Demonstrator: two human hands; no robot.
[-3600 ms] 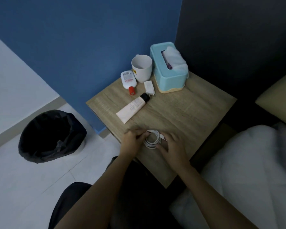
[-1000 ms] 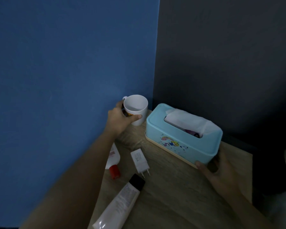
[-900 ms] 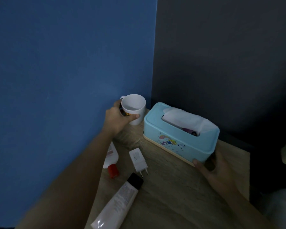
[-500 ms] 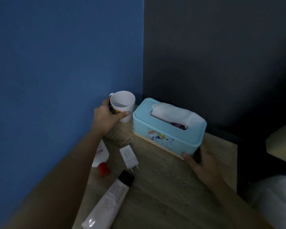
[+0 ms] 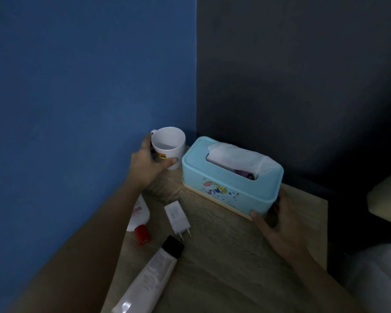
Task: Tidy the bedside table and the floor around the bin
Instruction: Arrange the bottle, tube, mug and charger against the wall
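A white mug stands in the back corner of the wooden bedside table, and my left hand is wrapped around its side. Right of it sits a light blue tissue box with a white tissue sticking out. My right hand grips the box's near right end, thumb on the front edge. A white charger plug, a white bottle with a red cap and a white tube with a black cap lie on the table in front of the mug. The bin is out of view.
A blue wall rises on the left and a dark grey wall behind the table. A beige pillow edge and white bedding show at the right.
Since 3.6 s ago my hands left the coiled white cable and went to the mug and the tissue box. Over the last second both grips hold; only the view shifts slightly.
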